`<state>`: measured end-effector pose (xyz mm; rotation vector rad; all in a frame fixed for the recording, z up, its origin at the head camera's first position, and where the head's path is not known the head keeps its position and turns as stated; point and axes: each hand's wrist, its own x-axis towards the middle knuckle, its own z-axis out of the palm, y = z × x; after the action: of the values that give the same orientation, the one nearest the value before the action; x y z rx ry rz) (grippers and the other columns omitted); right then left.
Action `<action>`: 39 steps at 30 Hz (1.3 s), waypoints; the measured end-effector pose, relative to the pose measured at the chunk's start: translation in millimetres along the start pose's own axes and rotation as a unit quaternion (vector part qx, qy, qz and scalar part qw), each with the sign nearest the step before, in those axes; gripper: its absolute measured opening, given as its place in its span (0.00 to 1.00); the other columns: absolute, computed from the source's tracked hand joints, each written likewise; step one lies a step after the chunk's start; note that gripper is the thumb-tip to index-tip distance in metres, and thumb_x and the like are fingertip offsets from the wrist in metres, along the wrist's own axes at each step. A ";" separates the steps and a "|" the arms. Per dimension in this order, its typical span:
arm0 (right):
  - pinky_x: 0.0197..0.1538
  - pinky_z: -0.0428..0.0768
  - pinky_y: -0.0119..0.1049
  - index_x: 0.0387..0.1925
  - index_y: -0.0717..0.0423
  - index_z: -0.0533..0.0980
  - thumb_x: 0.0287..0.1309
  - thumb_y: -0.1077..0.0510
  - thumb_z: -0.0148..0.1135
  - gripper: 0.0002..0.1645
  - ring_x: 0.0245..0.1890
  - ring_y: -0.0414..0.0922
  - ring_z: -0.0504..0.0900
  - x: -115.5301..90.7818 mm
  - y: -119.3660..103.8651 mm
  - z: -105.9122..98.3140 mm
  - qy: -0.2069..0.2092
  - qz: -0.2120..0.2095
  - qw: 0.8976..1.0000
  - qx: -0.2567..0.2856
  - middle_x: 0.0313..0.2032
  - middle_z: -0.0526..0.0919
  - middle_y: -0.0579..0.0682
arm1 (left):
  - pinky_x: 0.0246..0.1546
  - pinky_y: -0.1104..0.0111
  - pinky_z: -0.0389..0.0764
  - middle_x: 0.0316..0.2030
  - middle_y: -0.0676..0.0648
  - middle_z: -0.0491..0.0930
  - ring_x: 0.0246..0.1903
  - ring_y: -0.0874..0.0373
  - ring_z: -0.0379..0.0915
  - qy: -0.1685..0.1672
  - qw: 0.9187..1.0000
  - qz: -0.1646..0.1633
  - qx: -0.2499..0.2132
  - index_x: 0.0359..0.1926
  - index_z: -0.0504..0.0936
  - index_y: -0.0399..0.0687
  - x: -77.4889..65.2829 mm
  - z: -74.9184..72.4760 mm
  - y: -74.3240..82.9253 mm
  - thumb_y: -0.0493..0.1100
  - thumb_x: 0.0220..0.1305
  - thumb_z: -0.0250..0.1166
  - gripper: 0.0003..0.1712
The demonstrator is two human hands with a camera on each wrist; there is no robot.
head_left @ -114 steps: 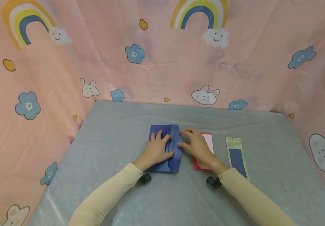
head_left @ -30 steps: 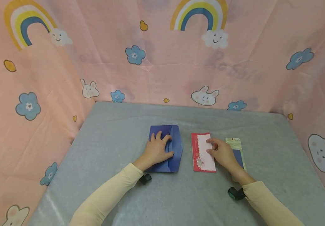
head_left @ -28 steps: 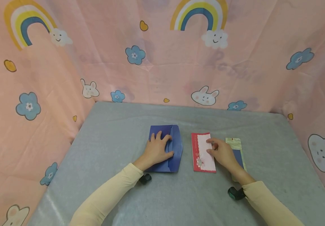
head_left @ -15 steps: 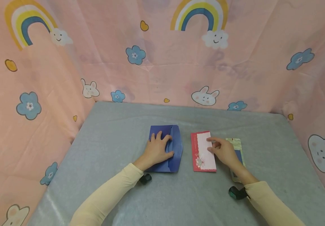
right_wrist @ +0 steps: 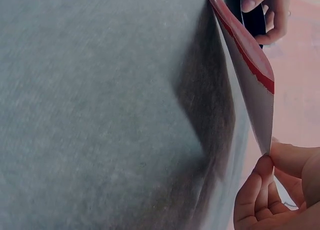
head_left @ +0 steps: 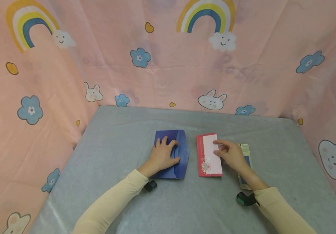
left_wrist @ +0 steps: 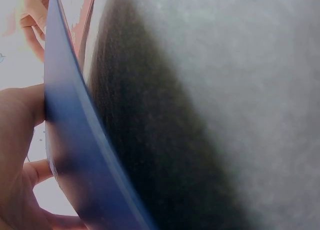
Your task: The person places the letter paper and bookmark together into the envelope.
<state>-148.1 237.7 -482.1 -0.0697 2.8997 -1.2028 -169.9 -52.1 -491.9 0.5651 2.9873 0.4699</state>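
My left hand (head_left: pixel 162 157) rests with spread fingers on a blue envelope (head_left: pixel 181 159), whose flap points right. In the left wrist view, thumb and fingers touch the upper face of the envelope (left_wrist: pixel 75 120). To the right, my right hand (head_left: pixel 234 156) pinches the right edge of a red and white card (head_left: pixel 212 159) with a floral corner. The right wrist view shows the card (right_wrist: pixel 250 84) tilted, its pinched edge up off the cloth, between the thumb and finger of my right hand (right_wrist: pixel 280 190).
A green-bordered card with a blue panel (head_left: pixel 244 150) lies on the table, partly hidden under my right hand and forearm. Grey cloth (head_left: pixel 121 136) covers the table. A pink patterned curtain (head_left: pixel 168 71) rises along the back and sides.
My right hand has gone from the envelope's flap over to the red and white card. In the last second it has raised the card slightly. My left hand has stayed put.
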 end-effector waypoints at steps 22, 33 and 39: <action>0.26 0.70 0.28 0.55 0.52 0.76 0.56 0.55 0.65 0.24 0.27 0.41 0.71 5.7 -22.9 4.2 -0.024 0.020 0.998 0.050 0.33 0.74 0.54 | 0.54 0.39 0.68 0.66 0.35 0.62 0.64 0.28 0.58 -0.002 1.000 -0.003 0.007 0.58 0.69 0.67 0.3 0.0 -0.2 0.65 0.51 0.64 0.33; 0.27 0.71 0.27 0.54 0.51 0.76 0.55 0.56 0.66 0.23 0.28 0.41 0.71 9.4 -31.3 12.3 -0.025 0.009 0.997 0.072 0.33 0.75 0.53 | 0.54 0.39 0.68 0.66 0.34 0.62 0.64 0.28 0.57 -0.008 1.000 -0.005 0.006 0.59 0.69 0.66 -0.3 -2.9 1.2 0.64 0.51 0.64 0.33; 0.27 0.70 0.28 0.54 0.50 0.76 0.55 0.54 0.66 0.24 0.27 0.41 0.71 11.1 -33.3 16.9 -0.030 0.010 0.997 0.071 0.32 0.74 0.52 | 0.54 0.38 0.67 0.66 0.34 0.62 0.65 0.28 0.56 -0.010 1.000 -0.003 0.005 0.59 0.69 0.65 -0.1 -3.1 1.4 0.64 0.51 0.64 0.34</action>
<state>-157.6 201.8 -470.3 -0.0758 2.7491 -1.3753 -169.6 -51.8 -488.5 0.5586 2.9740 0.4455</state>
